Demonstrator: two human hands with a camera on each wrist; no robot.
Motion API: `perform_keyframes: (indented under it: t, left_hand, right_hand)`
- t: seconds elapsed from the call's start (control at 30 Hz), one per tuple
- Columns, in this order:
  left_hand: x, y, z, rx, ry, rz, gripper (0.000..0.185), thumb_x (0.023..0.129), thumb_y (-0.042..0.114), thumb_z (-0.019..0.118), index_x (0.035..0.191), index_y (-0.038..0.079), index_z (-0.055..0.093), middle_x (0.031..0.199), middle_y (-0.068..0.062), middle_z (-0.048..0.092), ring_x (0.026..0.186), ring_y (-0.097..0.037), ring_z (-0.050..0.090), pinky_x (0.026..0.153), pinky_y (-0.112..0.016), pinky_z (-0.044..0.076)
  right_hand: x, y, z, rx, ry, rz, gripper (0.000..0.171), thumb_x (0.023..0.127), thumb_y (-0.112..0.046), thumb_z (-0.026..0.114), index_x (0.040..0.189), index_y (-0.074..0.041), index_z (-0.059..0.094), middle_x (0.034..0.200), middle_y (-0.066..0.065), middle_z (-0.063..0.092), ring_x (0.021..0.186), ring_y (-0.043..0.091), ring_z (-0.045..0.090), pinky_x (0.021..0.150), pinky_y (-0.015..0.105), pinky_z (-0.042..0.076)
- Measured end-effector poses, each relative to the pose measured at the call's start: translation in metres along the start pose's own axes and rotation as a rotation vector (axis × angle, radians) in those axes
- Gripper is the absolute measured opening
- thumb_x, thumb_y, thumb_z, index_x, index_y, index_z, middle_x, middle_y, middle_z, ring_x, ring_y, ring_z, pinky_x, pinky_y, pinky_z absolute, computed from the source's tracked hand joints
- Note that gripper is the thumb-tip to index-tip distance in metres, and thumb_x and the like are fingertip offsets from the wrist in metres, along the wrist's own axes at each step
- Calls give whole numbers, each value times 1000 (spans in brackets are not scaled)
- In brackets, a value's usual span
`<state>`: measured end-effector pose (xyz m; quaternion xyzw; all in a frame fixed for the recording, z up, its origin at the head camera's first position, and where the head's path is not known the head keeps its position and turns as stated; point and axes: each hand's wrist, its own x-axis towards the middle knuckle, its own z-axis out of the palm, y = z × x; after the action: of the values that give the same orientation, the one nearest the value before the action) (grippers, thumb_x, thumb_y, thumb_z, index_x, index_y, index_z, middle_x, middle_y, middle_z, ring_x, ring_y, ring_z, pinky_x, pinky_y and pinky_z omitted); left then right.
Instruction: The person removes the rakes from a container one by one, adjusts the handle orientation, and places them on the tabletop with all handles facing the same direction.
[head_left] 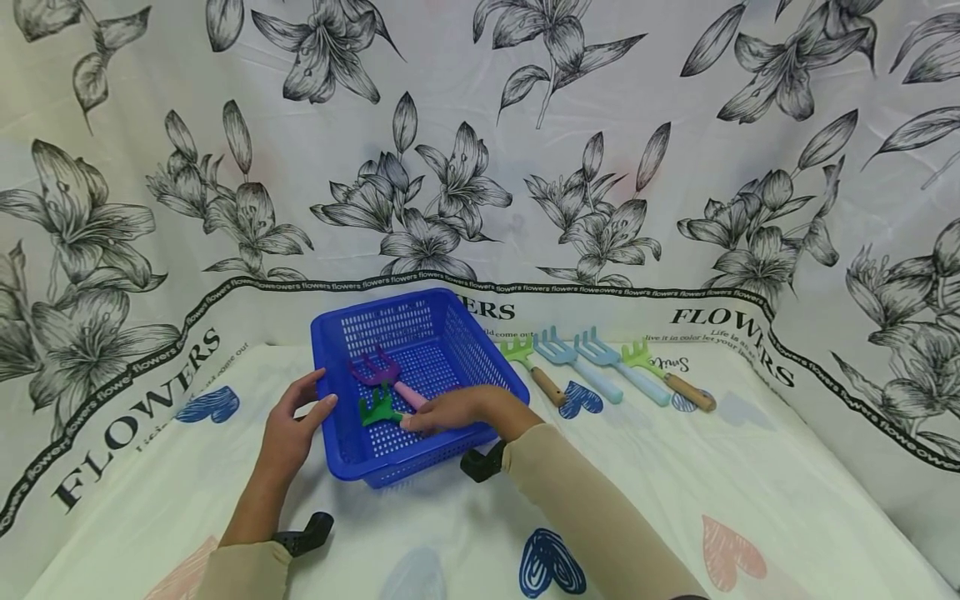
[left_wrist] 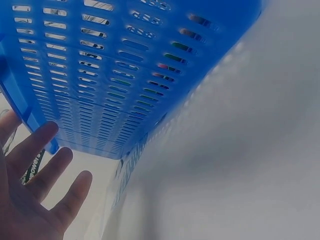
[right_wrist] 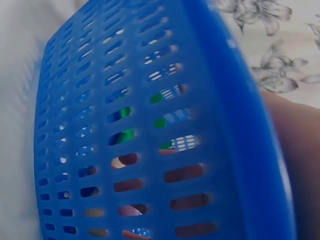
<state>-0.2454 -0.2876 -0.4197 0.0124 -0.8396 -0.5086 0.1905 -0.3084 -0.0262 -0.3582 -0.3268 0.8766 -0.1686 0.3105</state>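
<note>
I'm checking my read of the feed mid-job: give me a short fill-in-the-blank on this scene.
1. The right hand reaches into the ____ basket.
2. Inside the basket lie a purple rake and a ____ rake.
3. The number of rakes lying on the cloth beside the basket is ____.
4. The left hand touches the basket's ____ rim.

Missing words: blue; green; four; outer

A purple rake (head_left: 375, 367) and a green rake (head_left: 379, 410) lie inside the blue basket (head_left: 480, 360), frame centre.

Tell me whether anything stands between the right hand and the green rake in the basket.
Nothing visible does. The right hand reaches over the blue basket's rim, its fingers at the green rake. The purple rake lies just behind.
</note>
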Motion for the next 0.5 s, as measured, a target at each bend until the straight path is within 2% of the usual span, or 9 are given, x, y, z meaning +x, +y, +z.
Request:
perform_keyframes:
  t: [0.07,0.17,0.3,0.5]
  left_hand:
    - [0,0,0,0,-1,-1,63,97,44,56,150,16,37,142,-20,47,131,-38,41,104,-63,32]
    - [0,1,0,-4,-1,4,63,97,44,56,150,16,37,142,-20,47,131,-38,41,104,-63,32]
    - [0,0,0,-4,0,8,63,97,43,56,150,16,37,142,-20,46,131,-38,41,104,-63,33]
    - [-1,-1,1,6,6,7,63,97,43,56,150,16,37,142,-20,46,131,-39,41,103,-64,33]
  right_hand:
    - [0,-1,0,-5,-1,16,66,95,-66,37,143,-24,51,137,-4,56,142,24,29,114,50,23]
    - [-1,-3,0,-10,14,14,64,95,-65,39,144,-25,50,143,-3,51,143,25,27,114,50,23]
    - [-2,-2,0,-15,52,-22,63,95,-64,39,141,-24,53,130,-4,59,137,23,38,111,48,29]
    - [-3,1,1,71,157,-89,60,94,-60,48,138,-20,57,131,-5,58,130,19,44,107,43,37]
